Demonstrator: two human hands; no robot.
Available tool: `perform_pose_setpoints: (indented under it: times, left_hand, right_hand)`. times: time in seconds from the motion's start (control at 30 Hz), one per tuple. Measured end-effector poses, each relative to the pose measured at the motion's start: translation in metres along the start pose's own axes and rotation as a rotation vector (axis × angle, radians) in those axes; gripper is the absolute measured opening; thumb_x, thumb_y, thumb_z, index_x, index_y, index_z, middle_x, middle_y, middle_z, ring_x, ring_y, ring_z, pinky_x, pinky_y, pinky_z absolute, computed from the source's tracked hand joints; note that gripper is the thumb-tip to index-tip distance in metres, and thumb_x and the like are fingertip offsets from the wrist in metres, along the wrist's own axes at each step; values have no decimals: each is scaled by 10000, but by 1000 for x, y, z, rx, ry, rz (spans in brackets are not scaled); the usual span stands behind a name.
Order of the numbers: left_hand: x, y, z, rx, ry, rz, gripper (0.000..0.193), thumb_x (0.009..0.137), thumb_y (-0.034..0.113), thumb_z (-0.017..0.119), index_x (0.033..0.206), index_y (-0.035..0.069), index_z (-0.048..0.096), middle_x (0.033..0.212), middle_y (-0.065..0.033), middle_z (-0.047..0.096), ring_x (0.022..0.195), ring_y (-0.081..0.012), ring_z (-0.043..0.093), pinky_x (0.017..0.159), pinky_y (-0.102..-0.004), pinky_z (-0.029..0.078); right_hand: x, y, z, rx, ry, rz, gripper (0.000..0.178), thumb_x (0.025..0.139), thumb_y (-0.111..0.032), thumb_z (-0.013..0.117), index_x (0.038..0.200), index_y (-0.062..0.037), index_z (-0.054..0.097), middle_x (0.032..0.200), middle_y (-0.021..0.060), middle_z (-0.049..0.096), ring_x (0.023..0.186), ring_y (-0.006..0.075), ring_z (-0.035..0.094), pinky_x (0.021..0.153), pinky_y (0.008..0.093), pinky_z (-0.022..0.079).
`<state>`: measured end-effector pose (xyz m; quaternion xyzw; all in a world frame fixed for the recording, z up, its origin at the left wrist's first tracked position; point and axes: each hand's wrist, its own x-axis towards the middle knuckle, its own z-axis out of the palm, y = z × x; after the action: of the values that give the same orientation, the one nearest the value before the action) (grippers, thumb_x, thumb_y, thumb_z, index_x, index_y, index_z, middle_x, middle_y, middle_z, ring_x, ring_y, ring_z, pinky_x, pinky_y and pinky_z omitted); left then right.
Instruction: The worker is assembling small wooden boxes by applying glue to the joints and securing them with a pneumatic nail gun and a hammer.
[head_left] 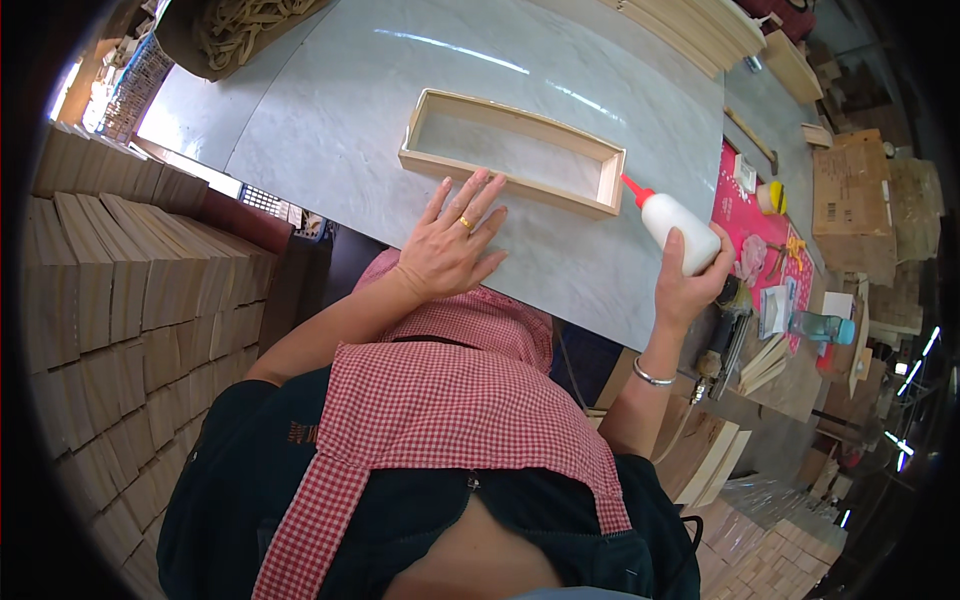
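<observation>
A long rectangular wooden frame (530, 183) lies on the grey marbled tabletop (330, 110), and the table surface shows through its middle. Against its near side rests my left hand (455, 240), fingers spread, fingertips at the wood; a gold ring is on one finger. My right hand (690, 275) is wrapped round a white squeeze bottle (680, 230) with a red pointed nozzle. The bottle is tilted, its tip close to the frame's right end. Whether the tip touches the wood I cannot tell.
At the far left stands a container of rubber bands (250, 30). Wood strips (690, 30) lie along the far edge. To the right are a hammer (752, 140), a yellow tape roll (771, 198), an air tool (715, 350) and a cardboard box (855, 200). Stacked wood blocks (130, 270) rise on the left.
</observation>
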<state>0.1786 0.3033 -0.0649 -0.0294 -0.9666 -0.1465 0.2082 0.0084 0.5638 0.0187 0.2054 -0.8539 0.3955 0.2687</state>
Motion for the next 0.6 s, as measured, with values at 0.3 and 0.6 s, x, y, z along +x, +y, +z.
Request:
perform_pose_setpoints:
  times: [0.3,0.6]
  left_hand:
    - [-3,-2,-4,-6,9,-21,512,962,393,589,1335,43,593,1685,-156,232,1581,-324,154,1260,-518,147]
    - [-4,-3,2,-46,62,-4,521,937,407,610,1307,40,613,1458,-179,476,1379,-345,438,1189,-489,301]
  right_hand:
    - [-25,-28,-26,107,-72,215,489,864,-241,770,1247,-28,553,1154,167,621,948,292,632,840,398,541]
    - [-47,-117,80,657,-329,308,522,875,-217,765,1288,-25,510,1194,158,573,968,255,623,808,338,552]
